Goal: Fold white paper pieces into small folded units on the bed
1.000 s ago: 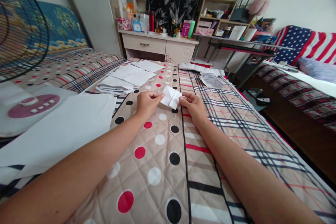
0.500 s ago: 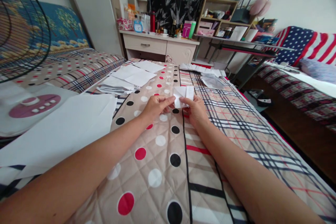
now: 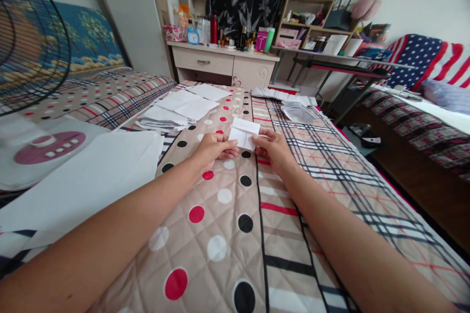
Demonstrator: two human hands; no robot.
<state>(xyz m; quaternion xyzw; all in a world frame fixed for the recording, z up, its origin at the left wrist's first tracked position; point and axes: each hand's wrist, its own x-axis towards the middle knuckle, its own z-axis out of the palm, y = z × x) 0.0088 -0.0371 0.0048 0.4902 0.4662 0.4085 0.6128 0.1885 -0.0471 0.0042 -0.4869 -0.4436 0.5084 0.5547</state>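
Paper, folded small, is right of the sheet stack, in the grip of left hand and right hand, pinched at opposite edges. Several folds appear made; the stack's flat sheets look unworked, while folded-looking pieces lie farther right of it.

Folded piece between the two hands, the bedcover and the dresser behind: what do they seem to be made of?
Folded piece: seemingly matte white paper, by its crisp creases and thin edges. Bedcover: fabric with a faint sheen, quilted, as the diamond stitching shows; fibre unclear. Dresser: probably wood or board, pale and smooth, painted or laminated, judging by its even colour.
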